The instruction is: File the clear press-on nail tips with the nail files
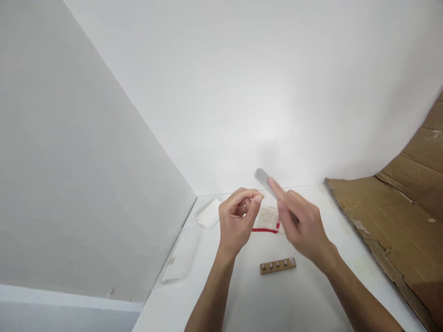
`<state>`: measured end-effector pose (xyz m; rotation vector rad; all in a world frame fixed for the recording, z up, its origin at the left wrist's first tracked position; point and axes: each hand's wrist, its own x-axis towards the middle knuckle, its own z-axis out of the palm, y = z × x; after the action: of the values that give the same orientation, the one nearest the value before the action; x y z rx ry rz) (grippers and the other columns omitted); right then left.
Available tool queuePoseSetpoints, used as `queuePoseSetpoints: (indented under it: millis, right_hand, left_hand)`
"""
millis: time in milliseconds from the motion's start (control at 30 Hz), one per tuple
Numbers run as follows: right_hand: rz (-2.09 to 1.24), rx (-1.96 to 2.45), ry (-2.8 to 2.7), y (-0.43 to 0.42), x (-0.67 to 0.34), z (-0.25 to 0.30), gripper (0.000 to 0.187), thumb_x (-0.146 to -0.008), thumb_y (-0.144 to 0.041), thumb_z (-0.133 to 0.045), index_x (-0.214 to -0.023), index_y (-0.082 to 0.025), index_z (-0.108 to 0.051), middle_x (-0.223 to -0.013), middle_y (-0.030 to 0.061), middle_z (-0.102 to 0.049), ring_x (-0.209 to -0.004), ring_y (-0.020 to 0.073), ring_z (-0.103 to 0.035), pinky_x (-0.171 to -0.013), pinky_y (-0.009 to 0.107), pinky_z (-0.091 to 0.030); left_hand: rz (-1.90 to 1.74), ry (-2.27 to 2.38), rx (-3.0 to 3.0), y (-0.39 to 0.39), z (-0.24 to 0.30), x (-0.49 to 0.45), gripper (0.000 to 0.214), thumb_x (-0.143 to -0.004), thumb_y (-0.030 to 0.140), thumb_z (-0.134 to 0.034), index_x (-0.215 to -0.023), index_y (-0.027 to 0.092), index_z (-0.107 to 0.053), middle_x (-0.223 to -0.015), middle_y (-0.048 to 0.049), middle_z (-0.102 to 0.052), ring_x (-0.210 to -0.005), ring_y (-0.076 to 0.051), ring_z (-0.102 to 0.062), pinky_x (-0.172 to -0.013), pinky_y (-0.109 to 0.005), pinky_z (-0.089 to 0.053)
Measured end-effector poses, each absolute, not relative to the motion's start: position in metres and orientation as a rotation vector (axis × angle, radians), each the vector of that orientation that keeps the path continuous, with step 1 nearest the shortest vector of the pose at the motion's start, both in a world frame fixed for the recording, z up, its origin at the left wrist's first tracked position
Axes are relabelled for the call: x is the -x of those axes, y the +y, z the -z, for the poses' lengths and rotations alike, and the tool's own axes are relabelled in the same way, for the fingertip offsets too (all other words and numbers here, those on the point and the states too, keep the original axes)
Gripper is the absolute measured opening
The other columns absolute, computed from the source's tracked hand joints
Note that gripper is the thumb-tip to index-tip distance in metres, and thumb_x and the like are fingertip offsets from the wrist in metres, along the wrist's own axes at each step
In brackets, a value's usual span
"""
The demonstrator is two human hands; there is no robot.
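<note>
My left hand (pixel 238 216) is raised over the table, thumb and forefinger pinched together. Something tiny may show at their tips, but I cannot make out what it is. To its right, my right hand (pixel 301 221) is closed around a flat grey stick with a rounded end that looks like a nail file (pixel 263 177), blurred by motion. My right forefinger lies along the file, whose tip points up and left, above the left fingertips. Below the hands lies a small brown strip (pixel 278 266) with several short metal pegs standing in a row.
Behind the hands lies a clear zip bag (pixel 267 216) with a red seal and pale contents. Clear plastic trays (pixel 207 214) and a transparent lid-like piece (pixel 178 263) rest at the left of the white table (pixel 277 304). Cardboard (pixel 387 221) borders the right side; white walls stand behind and left.
</note>
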<state>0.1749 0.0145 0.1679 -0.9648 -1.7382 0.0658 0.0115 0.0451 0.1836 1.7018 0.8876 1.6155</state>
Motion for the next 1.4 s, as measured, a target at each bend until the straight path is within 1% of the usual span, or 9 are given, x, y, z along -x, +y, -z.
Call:
queuePoseSetpoints:
  millis: [167,333,533,633,733,800,933,1333,1400]
  right_hand:
    - [-0.073,0.997,-1.720,0.014,-0.174,-0.168,0.051,-0.108,-0.014,-0.043,-0.154,-0.027,-0.061,-0.070,-0.0048,-0.042,-0.059,0.0134,-0.043,-0.056,0.023,-0.042]
    - [-0.035,0.971,-1.723,0.015,-0.175,-0.167,0.049,-0.108,-0.014,-0.043,-0.151,-0.027,-0.063,-0.070,-0.0049,-0.040,-0.058,0.0134,-0.041,-0.055,0.023,-0.041]
    - [-0.063,0.941,-1.740,0.013,-0.175,-0.166,0.051,-0.109,-0.013,-0.041,-0.153,-0.028,-0.060,-0.072,-0.0046,-0.040,-0.061,0.0140,-0.041,-0.057,0.024,-0.041]
    - [-0.061,0.872,-1.780,0.013,-0.175,-0.167,0.053,-0.108,-0.011,-0.042,-0.155,-0.027,-0.058,-0.074,-0.0048,-0.037,-0.059,0.0134,-0.037,-0.054,0.024,-0.038]
    - [-0.016,0.888,-1.747,0.012,-0.176,-0.168,0.054,-0.107,-0.010,-0.042,-0.156,-0.028,-0.058,-0.073,-0.0049,-0.038,-0.060,0.0134,-0.040,-0.056,0.024,-0.040]
    - [-0.023,0.839,-1.796,0.012,-0.176,-0.169,0.054,-0.106,-0.010,-0.045,-0.157,-0.025,-0.056,-0.073,-0.0049,-0.038,-0.062,0.0139,-0.041,-0.057,0.025,-0.040]
    - [-0.006,0.870,-1.755,0.011,-0.175,-0.169,0.055,-0.105,-0.006,-0.042,-0.151,-0.028,-0.063,-0.073,-0.0047,-0.038,-0.060,0.0129,-0.039,-0.055,0.024,-0.038]
    - [0.055,0.795,-1.795,0.013,-0.171,-0.166,0.058,-0.107,-0.010,-0.045,-0.163,-0.028,-0.050,-0.074,-0.0043,-0.037,-0.059,0.0133,-0.039,-0.054,0.023,-0.040]
    - [0.085,0.802,-1.784,0.014,-0.171,-0.165,0.059,-0.107,-0.010,-0.044,-0.163,-0.028,-0.050,-0.074,-0.0045,-0.036,-0.057,0.0130,-0.036,-0.051,0.023,-0.036]
  left_hand:
    - [-1.638,0.903,-1.698,0.042,-0.185,-0.012,0.014,-0.089,0.030,-0.080,-0.079,0.021,-0.078,-0.069,-0.0005,-0.059,-0.057,-0.011,-0.037,-0.052,-0.026,-0.029]
    - [-1.598,0.868,-1.637,0.044,-0.184,-0.011,0.018,-0.088,0.034,-0.081,-0.078,0.020,-0.078,-0.064,0.0018,-0.054,-0.052,-0.008,-0.033,-0.049,-0.025,-0.028]
    - [-1.352,0.687,-1.285,0.052,-0.185,-0.011,0.035,-0.083,0.046,-0.085,-0.074,0.017,-0.070,-0.053,0.0106,-0.029,-0.042,-0.002,-0.015,-0.040,-0.019,-0.011]
    - [-1.266,0.628,-1.180,0.052,-0.189,-0.010,0.042,-0.079,0.047,-0.089,-0.069,0.016,-0.062,-0.055,0.0107,-0.032,-0.040,0.001,-0.013,-0.036,-0.016,-0.011]
    - [-1.231,0.599,-1.120,0.052,-0.191,-0.009,0.048,-0.078,0.044,-0.090,-0.064,0.015,-0.054,-0.058,0.0095,-0.039,-0.041,0.003,-0.013,-0.035,-0.012,-0.014]
    - [-1.206,0.565,-1.088,0.051,-0.192,-0.008,0.047,-0.076,0.043,-0.090,-0.065,0.015,-0.055,-0.058,0.0102,-0.038,-0.041,0.003,-0.011,-0.034,-0.011,-0.015]
    - [-1.163,0.524,-1.055,0.050,-0.194,-0.008,0.043,-0.075,0.041,-0.092,-0.069,0.014,-0.059,-0.059,0.0101,-0.041,-0.041,0.003,-0.013,-0.033,-0.008,-0.019]
    - [-1.151,0.450,-0.885,0.050,-0.192,-0.010,0.047,-0.073,0.033,-0.096,-0.065,0.015,-0.053,-0.058,0.0113,-0.038,-0.041,0.003,-0.009,-0.032,-0.004,-0.025]
    - [-1.154,0.440,-0.870,0.050,-0.192,-0.010,0.045,-0.072,0.031,-0.096,-0.066,0.015,-0.054,-0.060,0.0109,-0.040,-0.042,0.003,-0.008,-0.032,-0.003,-0.025]
